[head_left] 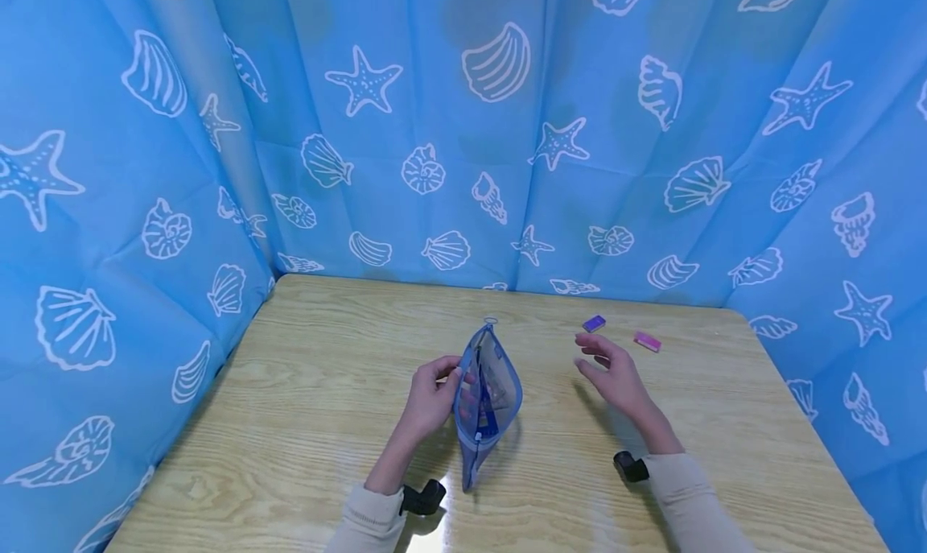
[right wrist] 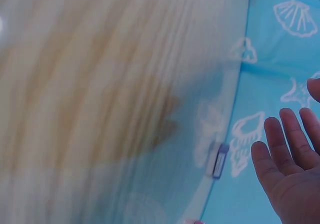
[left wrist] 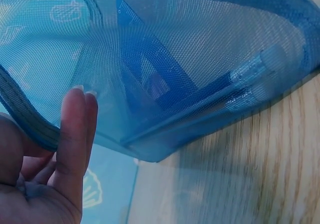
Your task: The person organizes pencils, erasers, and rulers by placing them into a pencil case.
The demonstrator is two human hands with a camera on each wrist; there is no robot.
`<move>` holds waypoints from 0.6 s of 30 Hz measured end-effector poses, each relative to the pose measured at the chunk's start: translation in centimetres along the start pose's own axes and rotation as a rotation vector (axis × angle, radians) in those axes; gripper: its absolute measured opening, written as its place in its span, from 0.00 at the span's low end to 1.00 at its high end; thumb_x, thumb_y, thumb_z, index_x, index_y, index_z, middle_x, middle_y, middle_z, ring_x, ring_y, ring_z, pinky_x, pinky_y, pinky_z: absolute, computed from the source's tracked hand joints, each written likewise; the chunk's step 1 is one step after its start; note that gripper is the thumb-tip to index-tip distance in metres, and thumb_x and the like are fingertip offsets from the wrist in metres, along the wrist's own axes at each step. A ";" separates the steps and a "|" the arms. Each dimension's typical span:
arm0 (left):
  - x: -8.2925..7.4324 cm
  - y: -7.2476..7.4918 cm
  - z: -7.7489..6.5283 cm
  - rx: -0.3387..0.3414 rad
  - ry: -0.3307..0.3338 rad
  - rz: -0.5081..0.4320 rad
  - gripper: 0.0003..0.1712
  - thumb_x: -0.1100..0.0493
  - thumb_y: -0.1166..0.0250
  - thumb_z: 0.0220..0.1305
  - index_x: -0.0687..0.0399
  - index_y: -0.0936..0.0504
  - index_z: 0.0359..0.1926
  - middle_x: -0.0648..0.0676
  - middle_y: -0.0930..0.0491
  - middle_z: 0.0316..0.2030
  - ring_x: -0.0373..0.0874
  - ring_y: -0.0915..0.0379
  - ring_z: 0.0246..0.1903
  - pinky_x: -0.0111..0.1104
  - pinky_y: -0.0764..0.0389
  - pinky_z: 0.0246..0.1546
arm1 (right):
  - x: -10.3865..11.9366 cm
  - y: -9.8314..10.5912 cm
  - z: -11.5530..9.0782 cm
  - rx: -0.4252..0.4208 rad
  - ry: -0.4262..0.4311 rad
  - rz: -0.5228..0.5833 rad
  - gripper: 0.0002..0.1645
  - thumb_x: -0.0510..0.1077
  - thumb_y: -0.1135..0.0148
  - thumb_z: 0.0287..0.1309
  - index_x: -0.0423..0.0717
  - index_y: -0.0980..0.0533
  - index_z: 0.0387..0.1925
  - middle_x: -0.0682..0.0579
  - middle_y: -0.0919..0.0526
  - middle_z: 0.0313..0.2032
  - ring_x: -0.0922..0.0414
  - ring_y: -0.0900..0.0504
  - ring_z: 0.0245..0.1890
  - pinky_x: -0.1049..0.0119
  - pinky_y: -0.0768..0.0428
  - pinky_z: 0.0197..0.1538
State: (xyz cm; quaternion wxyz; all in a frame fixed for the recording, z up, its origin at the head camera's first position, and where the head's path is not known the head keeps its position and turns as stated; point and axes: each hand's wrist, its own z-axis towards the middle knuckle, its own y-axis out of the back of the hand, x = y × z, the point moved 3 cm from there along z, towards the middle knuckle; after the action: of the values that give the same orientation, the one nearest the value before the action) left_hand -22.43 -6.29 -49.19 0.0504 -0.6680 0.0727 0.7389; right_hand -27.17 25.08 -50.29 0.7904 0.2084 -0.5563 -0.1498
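My left hand [head_left: 427, 400] pinches one side of the rim of a blue mesh zip pouch [head_left: 515, 392], which gapes open at the top. Through the mesh in the left wrist view I see a blue set square [left wrist: 172, 77] and slim stick-like things with clear ends [left wrist: 247, 74], perhaps pens. My right hand [head_left: 615, 376] hovers over the table to the right of the pouch, its fingers relaxed and holding nothing. Nearest to it lie a small purple block [head_left: 594, 323] and a small pink block [head_left: 648, 342] with a pale strip; their kind is unclear.
The wood-grain table [head_left: 326, 360] reaches back to a blue curtain [head_left: 434, 134] printed with white shells and starfish, which also hangs at both sides. A ring [head_left: 491, 320] sticks out from the pouch's far end. Black wrist cameras [head_left: 426, 497] are strapped on both arms.
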 end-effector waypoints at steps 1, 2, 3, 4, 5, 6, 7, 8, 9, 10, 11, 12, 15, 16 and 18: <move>0.0 0.0 0.0 0.002 -0.001 -0.001 0.14 0.68 0.50 0.78 0.73 0.21 0.53 0.71 0.17 0.42 0.56 0.15 0.29 0.32 0.12 0.21 | -0.3 0.3 0.0 -0.002 -0.010 -0.004 0.24 0.32 0.39 0.67 0.25 0.29 0.62 0.28 0.23 0.59 0.34 0.24 0.59 0.37 0.26 0.67; 0.0 0.0 -0.1 0.006 -0.009 0.002 0.14 0.68 0.50 0.78 0.74 0.22 0.54 0.71 0.18 0.42 0.57 0.15 0.30 0.32 0.12 0.21 | -0.6 0.5 0.0 -0.004 -0.022 -0.007 0.24 0.32 0.39 0.68 0.25 0.29 0.62 0.28 0.23 0.59 0.33 0.24 0.59 0.36 0.26 0.67; 0.0 0.0 -0.1 0.007 -0.010 0.003 0.15 0.68 0.50 0.78 0.74 0.22 0.54 0.71 0.18 0.42 0.57 0.15 0.30 0.32 0.12 0.21 | -0.9 0.8 0.0 -0.007 -0.033 -0.010 0.24 0.32 0.39 0.68 0.25 0.29 0.61 0.27 0.24 0.60 0.32 0.25 0.59 0.35 0.27 0.67; 0.0 0.1 -0.1 0.006 -0.011 0.004 0.15 0.68 0.50 0.78 0.74 0.22 0.54 0.71 0.18 0.42 0.56 0.15 0.30 0.32 0.12 0.21 | -1.1 1.1 0.1 -0.011 -0.040 -0.018 0.23 0.32 0.39 0.68 0.25 0.29 0.61 0.27 0.24 0.59 0.31 0.25 0.59 0.34 0.28 0.68; 0.0 0.1 -0.1 0.007 -0.011 0.006 0.15 0.68 0.50 0.78 0.74 0.22 0.54 0.71 0.18 0.42 0.55 0.15 0.29 0.32 0.12 0.21 | -1.3 1.4 0.1 -0.017 -0.047 -0.025 0.23 0.32 0.40 0.68 0.25 0.29 0.61 0.27 0.24 0.59 0.31 0.25 0.60 0.34 0.28 0.68; 0.0 0.1 -0.1 0.008 -0.011 0.002 0.15 0.68 0.50 0.78 0.74 0.22 0.54 0.71 0.18 0.42 0.54 0.15 0.29 0.32 0.12 0.21 | -1.5 1.7 0.1 -0.023 -0.052 -0.039 0.23 0.32 0.40 0.68 0.25 0.29 0.61 0.26 0.24 0.59 0.30 0.25 0.59 0.33 0.28 0.67; 0.0 0.1 -0.1 0.007 -0.009 0.004 0.15 0.68 0.50 0.78 0.73 0.22 0.54 0.71 0.18 0.42 0.53 0.15 0.29 0.32 0.12 0.21 | -1.8 2.1 0.1 -0.028 -0.058 -0.053 0.23 0.33 0.40 0.68 0.25 0.29 0.61 0.26 0.24 0.59 0.30 0.25 0.59 0.32 0.29 0.67; 0.0 0.1 0.0 0.007 -0.013 0.008 0.14 0.68 0.50 0.78 0.73 0.21 0.53 0.71 0.18 0.42 0.51 0.15 0.28 0.32 0.12 0.21 | -1.9 2.4 0.1 -0.033 -0.062 -0.067 0.23 0.33 0.41 0.68 0.25 0.29 0.61 0.26 0.24 0.59 0.30 0.25 0.59 0.32 0.29 0.67; 0.0 0.2 0.0 0.004 -0.008 0.009 0.14 0.68 0.50 0.78 0.73 0.21 0.53 0.70 0.18 0.42 0.49 0.15 0.28 0.32 0.12 0.21 | -2.1 2.8 0.1 -0.040 -0.063 -0.080 0.24 0.33 0.41 0.68 0.24 0.29 0.61 0.26 0.24 0.59 0.30 0.25 0.59 0.32 0.29 0.66; 0.0 0.2 0.0 0.004 -0.011 0.015 0.14 0.68 0.50 0.78 0.73 0.21 0.53 0.70 0.17 0.42 0.48 0.15 0.27 0.31 0.13 0.21 | -2.3 3.2 0.1 -0.046 -0.064 -0.093 0.24 0.33 0.41 0.68 0.24 0.30 0.62 0.26 0.24 0.59 0.30 0.25 0.59 0.31 0.29 0.66; 0.0 0.2 0.0 0.005 -0.014 0.017 0.14 0.68 0.50 0.78 0.73 0.21 0.53 0.70 0.17 0.41 0.47 0.15 0.27 0.31 0.13 0.21 | -2.4 3.6 0.1 -0.051 -0.068 -0.103 0.24 0.33 0.41 0.68 0.24 0.30 0.62 0.26 0.24 0.59 0.30 0.26 0.58 0.31 0.29 0.65; 0.0 0.2 0.0 0.007 -0.017 0.013 0.14 0.68 0.50 0.78 0.73 0.21 0.53 0.70 0.18 0.41 0.46 0.15 0.27 0.31 0.13 0.21 | -2.6 4.0 0.1 -0.056 -0.074 -0.114 0.24 0.33 0.41 0.69 0.25 0.30 0.62 0.26 0.25 0.59 0.30 0.26 0.59 0.31 0.29 0.65; 0.1 0.3 0.0 0.012 -0.026 0.009 0.14 0.69 0.51 0.78 0.74 0.22 0.54 0.70 0.18 0.41 0.46 0.16 0.26 0.32 0.13 0.20 | -3.2 5.1 0.1 -0.072 -0.095 -0.129 0.24 0.32 0.42 0.69 0.25 0.31 0.63 0.25 0.26 0.60 0.29 0.27 0.59 0.31 0.30 0.65; 0.1 0.3 0.0 0.011 -0.025 0.009 0.14 0.69 0.50 0.78 0.74 0.22 0.53 0.70 0.18 0.41 0.45 0.16 0.26 0.31 0.13 0.20 | -3.4 5.4 0.1 -0.073 -0.103 -0.135 0.24 0.33 0.42 0.69 0.25 0.31 0.63 0.25 0.26 0.60 0.29 0.28 0.60 0.31 0.30 0.65; 0.1 0.3 0.0 0.012 -0.023 -0.002 0.14 0.69 0.50 0.77 0.74 0.22 0.54 0.71 0.18 0.41 0.45 0.17 0.25 0.31 0.13 0.20 | -3.8 6.1 0.1 -0.084 -0.118 -0.148 0.24 0.33 0.43 0.70 0.25 0.31 0.63 0.25 0.27 0.61 0.29 0.28 0.60 0.32 0.30 0.64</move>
State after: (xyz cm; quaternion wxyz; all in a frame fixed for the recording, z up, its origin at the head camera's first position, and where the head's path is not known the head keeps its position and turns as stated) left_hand -22.50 -6.55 -49.25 0.0558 -0.6592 0.0760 0.7460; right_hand -28.57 32.12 -50.38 0.7511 0.2064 -0.5782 -0.2428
